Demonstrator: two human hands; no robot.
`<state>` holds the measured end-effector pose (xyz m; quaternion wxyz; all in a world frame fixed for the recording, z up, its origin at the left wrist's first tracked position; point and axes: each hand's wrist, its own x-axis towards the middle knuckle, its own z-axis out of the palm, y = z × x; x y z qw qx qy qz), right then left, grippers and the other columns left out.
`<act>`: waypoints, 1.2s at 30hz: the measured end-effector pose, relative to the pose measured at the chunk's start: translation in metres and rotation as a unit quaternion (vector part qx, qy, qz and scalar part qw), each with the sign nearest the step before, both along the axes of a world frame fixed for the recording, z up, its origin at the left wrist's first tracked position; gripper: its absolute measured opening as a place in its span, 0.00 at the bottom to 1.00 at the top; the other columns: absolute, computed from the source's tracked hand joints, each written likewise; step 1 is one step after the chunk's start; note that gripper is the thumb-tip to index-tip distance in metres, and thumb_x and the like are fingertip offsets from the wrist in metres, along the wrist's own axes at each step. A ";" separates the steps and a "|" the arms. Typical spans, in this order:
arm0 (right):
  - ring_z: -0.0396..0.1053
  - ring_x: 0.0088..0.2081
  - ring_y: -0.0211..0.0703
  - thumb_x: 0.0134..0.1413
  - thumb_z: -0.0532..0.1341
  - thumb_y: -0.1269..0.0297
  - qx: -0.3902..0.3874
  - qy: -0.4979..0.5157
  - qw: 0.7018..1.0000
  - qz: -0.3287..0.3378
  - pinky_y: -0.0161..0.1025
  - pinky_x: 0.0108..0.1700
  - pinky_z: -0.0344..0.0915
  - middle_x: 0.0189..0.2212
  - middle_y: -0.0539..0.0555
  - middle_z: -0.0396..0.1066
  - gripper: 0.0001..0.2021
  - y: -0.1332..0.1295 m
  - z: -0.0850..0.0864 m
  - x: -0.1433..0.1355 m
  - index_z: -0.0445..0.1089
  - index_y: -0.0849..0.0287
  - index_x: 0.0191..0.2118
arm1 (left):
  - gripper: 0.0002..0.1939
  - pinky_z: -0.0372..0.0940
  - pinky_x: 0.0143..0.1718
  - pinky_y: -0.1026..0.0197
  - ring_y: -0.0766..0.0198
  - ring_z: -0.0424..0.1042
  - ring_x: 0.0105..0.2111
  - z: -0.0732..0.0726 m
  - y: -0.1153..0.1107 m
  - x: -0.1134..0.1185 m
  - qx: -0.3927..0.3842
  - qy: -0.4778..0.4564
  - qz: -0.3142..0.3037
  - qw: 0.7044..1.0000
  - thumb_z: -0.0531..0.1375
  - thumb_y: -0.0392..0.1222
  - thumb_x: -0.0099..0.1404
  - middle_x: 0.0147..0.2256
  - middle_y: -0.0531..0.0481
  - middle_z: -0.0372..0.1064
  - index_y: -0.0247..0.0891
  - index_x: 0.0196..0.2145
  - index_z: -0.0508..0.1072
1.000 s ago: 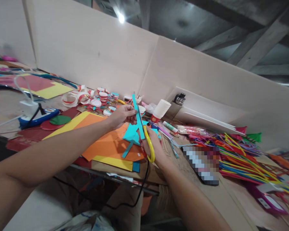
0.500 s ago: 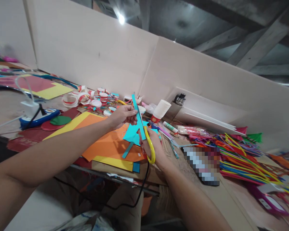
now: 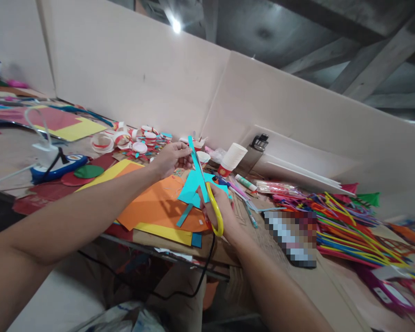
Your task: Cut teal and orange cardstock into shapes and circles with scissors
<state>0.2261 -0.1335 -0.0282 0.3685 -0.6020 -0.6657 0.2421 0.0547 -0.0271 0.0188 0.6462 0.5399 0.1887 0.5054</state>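
Observation:
A narrow turquoise paper strip [image 3: 195, 159] stands up at a slant in the middle of the view. My left hand [image 3: 175, 159] pinches its left edge near the upper part. In my right hand [image 3: 221, 205] are scissors with a yellow handle [image 3: 216, 214]; the blades lie along the strip, partly hidden by it. Under my hands, turquoise paper pieces [image 3: 187, 190] rest on orange paper sheets [image 3: 141, 203], with yellow paper [image 3: 164, 233] showing beneath.
Paper cups [image 3: 234, 159] stand stacked behind my hands, with several small cup pieces [image 3: 140, 146] at the back left. On the right lie a glue stick [image 3: 246, 182] and pipe cleaners [image 3: 346, 230]. A blue power strip [image 3: 60, 168] sits left; a black cable [image 3: 180, 294] hangs at the table edge.
My left hand has moved slightly up and left along the strip, toward its top end. The scissors and my right hand stay nearly in place.

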 end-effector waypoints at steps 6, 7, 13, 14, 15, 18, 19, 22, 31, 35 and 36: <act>0.57 0.20 0.31 0.41 0.55 0.70 -0.008 0.043 0.998 0.033 0.28 0.20 0.52 0.23 0.45 0.62 0.07 -0.005 0.012 -0.006 0.61 0.56 0.32 | 0.11 0.63 0.22 0.66 0.69 0.68 0.18 -0.002 -0.007 0.005 -0.007 0.003 -0.022 1.000 0.63 0.40 0.56 0.20 0.52 0.67 0.34 0.25 0.64; 0.57 0.20 0.31 0.42 0.55 0.70 -0.013 0.056 0.998 0.035 0.28 0.20 0.52 0.23 0.46 0.63 0.07 -0.006 0.013 -0.007 0.60 0.56 0.31 | 0.11 0.63 0.22 0.66 0.69 0.68 0.18 -0.002 -0.008 0.006 -0.010 0.004 -0.026 1.000 0.63 0.40 0.56 0.19 0.52 0.67 0.34 0.25 0.64; 0.57 0.20 0.33 0.50 0.53 0.64 -0.031 0.081 0.996 -0.018 0.29 0.19 0.52 0.23 0.48 0.64 0.04 -0.013 0.019 -0.018 0.62 0.56 0.33 | 0.09 0.64 0.23 0.66 0.68 0.69 0.19 -0.005 -0.008 0.008 -0.013 0.001 -0.032 0.999 0.62 0.39 0.57 0.21 0.51 0.68 0.33 0.26 0.65; 0.57 0.20 0.34 0.51 0.52 0.63 -0.034 0.082 0.996 -0.025 0.29 0.19 0.52 0.22 0.48 0.63 0.05 -0.014 0.019 -0.019 0.62 0.56 0.34 | 0.09 0.64 0.23 0.66 0.68 0.69 0.19 -0.005 -0.008 0.008 -0.012 0.000 -0.033 0.999 0.62 0.38 0.57 0.21 0.51 0.68 0.33 0.26 0.65; 0.57 0.19 0.34 0.51 0.52 0.63 -0.037 0.083 0.995 -0.028 0.29 0.19 0.51 0.21 0.48 0.63 0.06 -0.015 0.020 -0.020 0.63 0.56 0.34 | 0.09 0.64 0.23 0.66 0.68 0.69 0.19 -0.005 -0.008 0.008 -0.011 -0.001 -0.034 0.999 0.62 0.38 0.57 0.21 0.51 0.68 0.33 0.26 0.65; 0.57 0.19 0.34 0.49 0.53 0.64 -0.035 0.084 0.996 -0.023 0.29 0.19 0.51 0.21 0.47 0.63 0.05 -0.014 0.019 -0.019 0.63 0.56 0.33 | 0.09 0.64 0.23 0.65 0.68 0.69 0.19 -0.003 -0.010 0.008 -0.014 0.002 -0.035 0.999 0.61 0.38 0.57 0.20 0.51 0.68 0.34 0.26 0.64; 0.57 0.19 0.34 0.49 0.53 0.65 -0.030 0.084 0.996 -0.021 0.30 0.19 0.51 0.21 0.47 0.63 0.05 -0.014 0.019 -0.018 0.63 0.56 0.33 | 0.09 0.64 0.23 0.65 0.68 0.69 0.19 -0.002 -0.011 0.008 -0.015 0.003 -0.035 0.999 0.61 0.38 0.57 0.20 0.52 0.68 0.34 0.26 0.64; 0.56 0.19 0.34 0.48 0.52 0.65 -0.018 0.082 0.996 -0.015 0.31 0.19 0.51 0.21 0.46 0.64 0.05 -0.013 0.017 -0.016 0.63 0.55 0.32 | 0.10 0.64 0.23 0.66 0.68 0.69 0.18 -0.001 -0.012 0.008 -0.014 0.004 -0.035 0.999 0.62 0.38 0.57 0.20 0.52 0.68 0.34 0.26 0.63; 0.59 0.21 0.34 0.40 0.55 0.68 0.010 0.015 1.000 0.008 0.30 0.20 0.53 0.25 0.48 0.67 0.05 -0.007 0.016 -0.008 0.61 0.56 0.29 | 0.11 0.64 0.24 0.65 0.68 0.69 0.19 -0.006 -0.007 0.008 -0.009 -0.001 -0.046 0.999 0.63 0.40 0.57 0.21 0.51 0.68 0.34 0.26 0.64; 0.58 0.20 0.33 0.42 0.56 0.67 0.020 0.001 1.000 0.015 0.29 0.19 0.53 0.24 0.48 0.66 0.04 -0.007 0.015 -0.008 0.62 0.57 0.29 | 0.13 0.63 0.22 0.65 0.67 0.69 0.18 -0.004 -0.007 0.006 -0.003 0.019 -0.032 0.999 0.63 0.44 0.57 0.21 0.51 0.68 0.34 0.25 0.65; 0.58 0.20 0.33 0.43 0.56 0.66 0.018 -0.003 1.000 0.015 0.29 0.19 0.53 0.24 0.48 0.66 0.03 -0.007 0.014 -0.009 0.62 0.57 0.29 | 0.13 0.62 0.21 0.65 0.68 0.68 0.18 -0.003 -0.007 0.005 -0.002 0.018 -0.018 1.000 0.63 0.45 0.57 0.20 0.51 0.68 0.34 0.26 0.65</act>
